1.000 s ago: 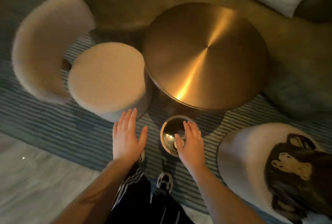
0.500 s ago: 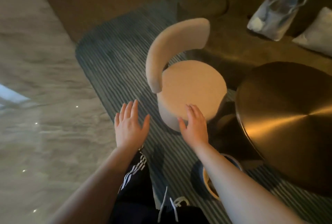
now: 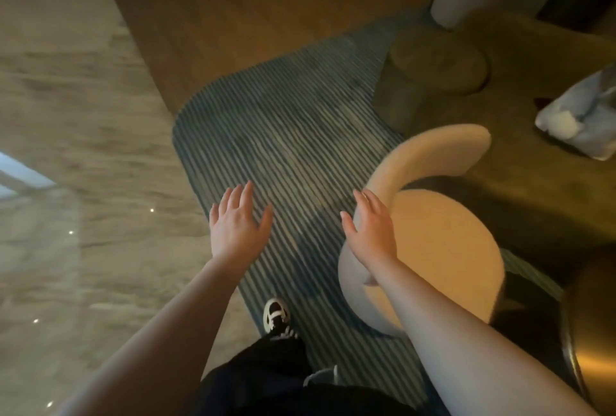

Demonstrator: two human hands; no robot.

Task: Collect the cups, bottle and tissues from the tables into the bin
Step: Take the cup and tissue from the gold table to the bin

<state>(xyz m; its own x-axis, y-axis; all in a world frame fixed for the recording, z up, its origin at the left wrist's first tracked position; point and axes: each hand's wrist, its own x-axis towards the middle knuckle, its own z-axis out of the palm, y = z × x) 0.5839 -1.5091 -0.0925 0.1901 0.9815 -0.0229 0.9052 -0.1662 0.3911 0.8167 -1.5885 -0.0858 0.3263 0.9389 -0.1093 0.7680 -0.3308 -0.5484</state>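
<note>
I see a ribbed, striped rug (image 3: 283, 135) of matt woven cloth, and beside it glossy polished stone floor (image 3: 66, 182) catching light spots. The round chair (image 3: 443, 249) wears nubby, matt cream fabric. At the right edge, a brushed metal surface (image 3: 593, 359) gleams golden.

Dim, warm interior light; image soft with motion blur.
Small glare points dot the polished floor (image 3: 66, 232); the striped rug (image 3: 283, 148) smears; a warm glow lights the chair seat (image 3: 443, 249); edges bend from wide-angle distortion.
</note>
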